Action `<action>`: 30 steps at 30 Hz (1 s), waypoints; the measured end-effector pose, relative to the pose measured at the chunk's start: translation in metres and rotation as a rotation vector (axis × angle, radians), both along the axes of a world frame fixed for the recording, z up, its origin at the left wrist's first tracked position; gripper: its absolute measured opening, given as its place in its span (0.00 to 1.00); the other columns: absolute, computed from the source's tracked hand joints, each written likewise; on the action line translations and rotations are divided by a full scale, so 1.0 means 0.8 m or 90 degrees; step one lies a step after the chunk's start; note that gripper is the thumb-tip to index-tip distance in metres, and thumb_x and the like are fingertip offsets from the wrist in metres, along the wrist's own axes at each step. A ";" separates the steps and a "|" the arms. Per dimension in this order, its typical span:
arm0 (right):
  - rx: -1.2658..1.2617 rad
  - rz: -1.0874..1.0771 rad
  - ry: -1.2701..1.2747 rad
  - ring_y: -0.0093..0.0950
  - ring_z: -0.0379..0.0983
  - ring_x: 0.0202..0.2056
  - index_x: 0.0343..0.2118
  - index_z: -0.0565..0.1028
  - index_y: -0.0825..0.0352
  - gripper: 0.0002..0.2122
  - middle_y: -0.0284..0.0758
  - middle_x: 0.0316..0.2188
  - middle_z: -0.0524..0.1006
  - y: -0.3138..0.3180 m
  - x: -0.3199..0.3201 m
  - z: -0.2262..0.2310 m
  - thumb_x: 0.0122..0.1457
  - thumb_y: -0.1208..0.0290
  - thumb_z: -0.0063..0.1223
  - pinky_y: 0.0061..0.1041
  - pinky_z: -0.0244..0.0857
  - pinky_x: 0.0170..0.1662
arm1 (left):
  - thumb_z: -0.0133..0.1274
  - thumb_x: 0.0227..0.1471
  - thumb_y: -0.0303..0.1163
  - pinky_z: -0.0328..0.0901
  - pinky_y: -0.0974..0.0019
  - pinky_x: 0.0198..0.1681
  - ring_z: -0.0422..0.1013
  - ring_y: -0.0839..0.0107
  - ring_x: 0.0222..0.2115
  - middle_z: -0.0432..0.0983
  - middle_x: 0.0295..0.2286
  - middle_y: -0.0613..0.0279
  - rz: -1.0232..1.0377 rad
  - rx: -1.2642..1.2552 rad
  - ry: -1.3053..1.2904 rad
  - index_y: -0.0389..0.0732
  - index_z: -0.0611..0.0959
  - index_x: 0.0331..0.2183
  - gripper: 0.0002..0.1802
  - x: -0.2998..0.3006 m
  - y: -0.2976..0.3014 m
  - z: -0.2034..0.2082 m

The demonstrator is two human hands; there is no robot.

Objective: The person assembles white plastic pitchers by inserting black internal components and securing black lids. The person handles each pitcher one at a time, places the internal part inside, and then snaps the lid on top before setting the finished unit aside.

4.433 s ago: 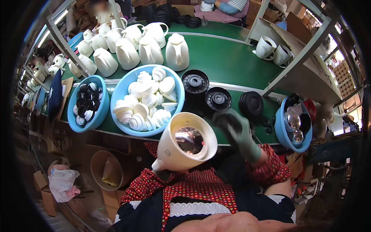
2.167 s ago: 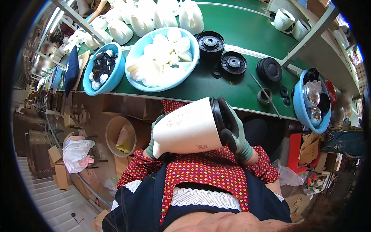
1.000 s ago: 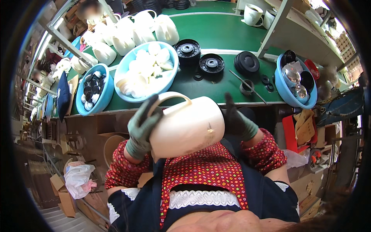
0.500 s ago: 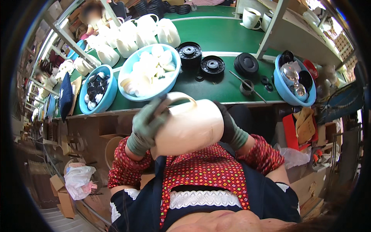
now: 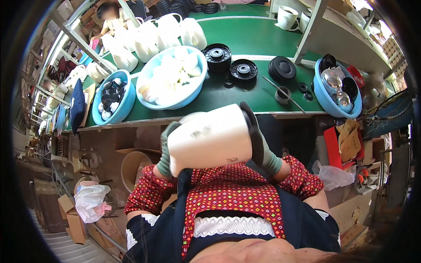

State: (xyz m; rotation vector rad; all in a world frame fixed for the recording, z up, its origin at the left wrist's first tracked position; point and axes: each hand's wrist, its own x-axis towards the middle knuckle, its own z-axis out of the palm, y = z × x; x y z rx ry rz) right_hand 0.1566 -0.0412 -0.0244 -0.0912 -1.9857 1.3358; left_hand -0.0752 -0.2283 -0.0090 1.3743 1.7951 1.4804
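Observation:
A white jug (image 5: 210, 139) with a spout lies sideways in the air between my hands, above my lap and just short of the bench. My left hand (image 5: 164, 151), in a grey-green glove, grips its spout end; most of those fingers are behind the jug. At the other end, the dark palm side of my gloved right hand (image 5: 260, 142) presses on the flat base. Part of the handle shows behind the jug's far side. A dark smudge-like patch and a small mark are visible on the white wall facing me.
On the green bench (image 5: 245, 98) are a blue basin (image 5: 205, 83) of white parts, a smaller basin (image 5: 132, 98) of black parts, black round lids (image 5: 244, 70), a small cup (image 5: 282, 94) with a rod, and another basin (image 5: 319, 90) at right. Several white jugs (image 5: 193, 34) stand behind. A person (image 5: 115, 24) sits far left.
The jug has been rolled in my hands, so its handle has gone from the top to the far side and a different, marked side shows. My left fingers have slipped behind it.

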 end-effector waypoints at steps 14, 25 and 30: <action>0.244 0.121 0.016 0.67 0.39 0.75 0.77 0.52 0.64 0.62 0.65 0.76 0.39 0.018 0.018 0.042 0.44 0.32 0.72 0.62 0.40 0.73 | 0.56 0.68 0.37 0.62 0.61 0.67 0.68 0.66 0.63 0.71 0.63 0.56 -0.177 -0.106 -0.513 0.41 0.71 0.68 0.31 -0.016 -0.054 -0.138; -0.329 -0.033 0.066 0.40 0.68 0.66 0.66 0.69 0.73 0.32 0.48 0.68 0.67 -0.002 -0.005 0.009 0.65 0.58 0.60 0.38 0.61 0.67 | 0.66 0.53 0.33 0.74 0.62 0.50 0.81 0.59 0.45 0.84 0.45 0.53 0.028 -0.059 0.016 0.34 0.83 0.50 0.23 -0.015 0.034 -0.009; -0.182 -0.091 -0.039 0.34 0.74 0.60 0.60 0.74 0.73 0.25 0.44 0.60 0.77 0.008 -0.003 -0.055 0.61 0.70 0.64 0.36 0.69 0.62 | 0.67 0.49 0.36 0.73 0.56 0.46 0.80 0.51 0.42 0.83 0.39 0.48 0.023 -0.076 0.300 0.35 0.83 0.42 0.20 -0.034 0.056 0.040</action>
